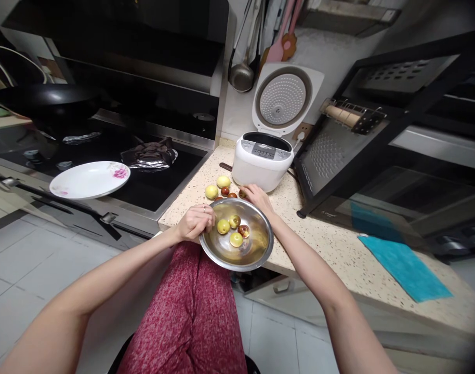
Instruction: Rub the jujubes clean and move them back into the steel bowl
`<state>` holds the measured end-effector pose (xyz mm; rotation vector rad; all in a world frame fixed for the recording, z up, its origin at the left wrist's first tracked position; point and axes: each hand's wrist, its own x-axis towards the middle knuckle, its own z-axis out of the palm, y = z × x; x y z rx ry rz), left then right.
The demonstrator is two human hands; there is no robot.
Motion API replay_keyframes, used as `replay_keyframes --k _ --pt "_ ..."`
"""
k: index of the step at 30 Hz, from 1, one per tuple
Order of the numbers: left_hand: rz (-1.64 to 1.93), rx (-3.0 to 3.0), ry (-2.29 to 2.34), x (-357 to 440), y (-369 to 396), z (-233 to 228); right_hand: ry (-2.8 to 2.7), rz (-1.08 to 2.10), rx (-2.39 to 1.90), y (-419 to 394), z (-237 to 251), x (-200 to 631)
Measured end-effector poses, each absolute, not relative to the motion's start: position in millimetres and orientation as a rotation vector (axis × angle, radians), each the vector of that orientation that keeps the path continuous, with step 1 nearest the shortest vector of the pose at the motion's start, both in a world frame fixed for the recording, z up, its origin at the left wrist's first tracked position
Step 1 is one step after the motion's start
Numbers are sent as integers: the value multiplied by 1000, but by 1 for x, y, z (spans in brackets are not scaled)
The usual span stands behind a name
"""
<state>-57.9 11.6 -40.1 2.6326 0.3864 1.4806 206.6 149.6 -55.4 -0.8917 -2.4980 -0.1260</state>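
My left hand is closed on the left rim of a shiny metal bowl, which is tilted at the counter's front edge above my legs. Inside it lie several jujubes, yellow-green with some brown-red. Past the bowl's far rim, my right hand reaches down to the counter, its fingertips closed around a dark red jujube that is partly hidden. More jujubes sit beside it on the counter, including a yellow-green jujube and a small red jujube.
A white rice cooker stands behind the fruit, lid raised. To the left, a floral plate rests over the stove edge, with a black wok farther back. A black oven and a turquoise cloth are on the right.
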Motion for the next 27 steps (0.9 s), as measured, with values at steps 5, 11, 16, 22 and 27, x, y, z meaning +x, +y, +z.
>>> replay_keyframes --k 5,11,16,22,27 --pt "1475 2622 389 -58 12 -42 -2416 -107 -860 145 -46 213" --pt "1476 2615 401 -57 13 -45 -2195 -46 -734 119 -19 224" --pt "1480 2602 386 -58 14 -46 -2192 256 -517 84 8 219" --pt "1488 2601 374 -57 13 -44 -2413 739 -226 67 15 209" --pt "1484 2612 367 -57 13 -45 -2559 814 -112 62 14 206"
